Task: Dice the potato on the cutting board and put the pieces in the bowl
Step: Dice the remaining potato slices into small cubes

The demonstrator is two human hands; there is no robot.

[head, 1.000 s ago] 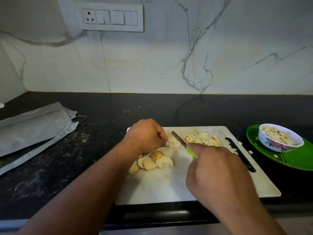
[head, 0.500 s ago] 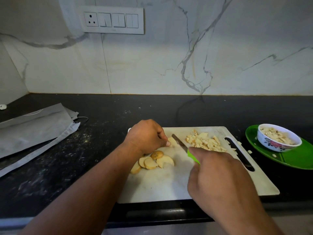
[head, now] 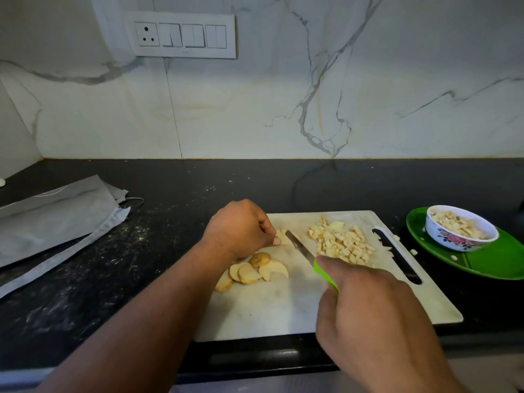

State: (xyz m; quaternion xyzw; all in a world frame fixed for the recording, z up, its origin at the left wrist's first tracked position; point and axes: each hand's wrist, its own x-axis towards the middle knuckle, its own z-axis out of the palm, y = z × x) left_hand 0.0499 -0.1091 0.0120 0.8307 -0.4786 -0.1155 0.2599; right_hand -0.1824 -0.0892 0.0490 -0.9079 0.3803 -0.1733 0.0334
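Left hand (head: 241, 229): curled, pinching potato slice (head: 281, 236) near cutting board (head: 272, 307) far edge
Right hand (head: 368, 316): grips knife (head: 300, 248), blade touching that slice

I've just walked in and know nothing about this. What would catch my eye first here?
Two bare hands at work on a white cutting board: the right hand holds a green-handled knife against a potato piece that the left hand steadies. A heap of diced potato lies on the board's far right part. Further right, a flowered bowl of pieces stands on a green plate.
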